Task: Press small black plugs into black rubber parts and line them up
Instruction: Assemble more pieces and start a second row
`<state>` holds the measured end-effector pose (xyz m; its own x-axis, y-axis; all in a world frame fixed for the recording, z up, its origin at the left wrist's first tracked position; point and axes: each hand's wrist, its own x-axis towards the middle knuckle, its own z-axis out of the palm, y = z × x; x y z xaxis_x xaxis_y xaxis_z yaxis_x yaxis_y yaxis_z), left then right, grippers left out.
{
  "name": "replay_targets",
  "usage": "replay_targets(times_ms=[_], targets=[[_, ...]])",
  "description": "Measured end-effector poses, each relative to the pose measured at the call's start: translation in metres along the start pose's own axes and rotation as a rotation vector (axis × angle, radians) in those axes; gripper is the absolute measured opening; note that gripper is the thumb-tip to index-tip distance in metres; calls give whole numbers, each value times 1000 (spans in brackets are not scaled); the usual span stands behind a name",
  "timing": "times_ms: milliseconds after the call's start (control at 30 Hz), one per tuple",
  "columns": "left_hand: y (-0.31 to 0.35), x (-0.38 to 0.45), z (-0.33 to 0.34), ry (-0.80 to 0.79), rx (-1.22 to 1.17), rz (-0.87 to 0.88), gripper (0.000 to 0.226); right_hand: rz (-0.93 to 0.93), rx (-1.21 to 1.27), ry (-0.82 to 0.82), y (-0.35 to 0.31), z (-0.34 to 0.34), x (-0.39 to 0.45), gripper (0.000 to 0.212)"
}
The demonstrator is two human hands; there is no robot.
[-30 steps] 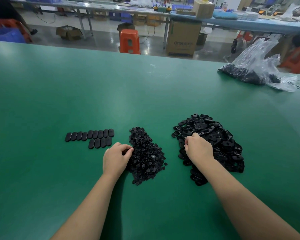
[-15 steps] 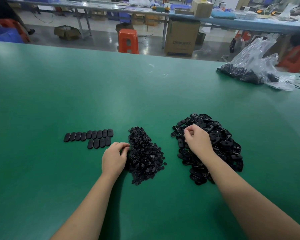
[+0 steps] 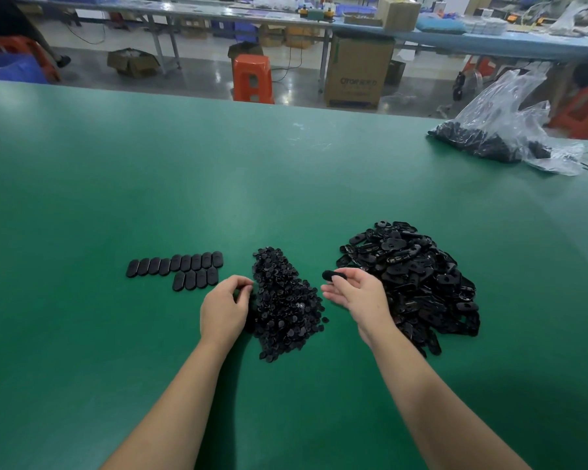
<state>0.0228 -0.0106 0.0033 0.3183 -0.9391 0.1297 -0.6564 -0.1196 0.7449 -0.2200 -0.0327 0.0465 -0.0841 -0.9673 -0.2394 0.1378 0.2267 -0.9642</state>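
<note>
The right hand [image 3: 360, 293] pinches one rubber part [image 3: 333, 275] just above the worktop [image 3: 286, 184], between the plug heap [image 3: 282, 300] and the part heap [image 3: 418, 283]. The left hand [image 3: 223, 308] curls at the plug heap; whether it holds a plug cannot be told. A loose pinch could drop the plug back into the heap.

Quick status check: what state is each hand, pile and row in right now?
Left hand: fingers curled at the plug pile's edge; plug unseen.
Right hand: pinches one rubber part, lifted.
Plug pile: loose heap.
Rubber part pile: loose heap.
Finished parts: two rows, flat.
Plastic bag: open, holding black parts.
</note>
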Motion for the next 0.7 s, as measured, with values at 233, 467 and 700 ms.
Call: replay_targets(times_ms=[233, 467, 700], targets=[[0, -1, -1, -9, -52, -37, 16, -20, -57, -1, 28, 9, -8, 15], [-1, -1, -1, -20, -65, 2, 22, -108, -175, 19, 43, 4, -10, 29], [4, -3, -4, -37, -166, -75, 15, -180, -322, 41, 48, 5, -13, 27]])
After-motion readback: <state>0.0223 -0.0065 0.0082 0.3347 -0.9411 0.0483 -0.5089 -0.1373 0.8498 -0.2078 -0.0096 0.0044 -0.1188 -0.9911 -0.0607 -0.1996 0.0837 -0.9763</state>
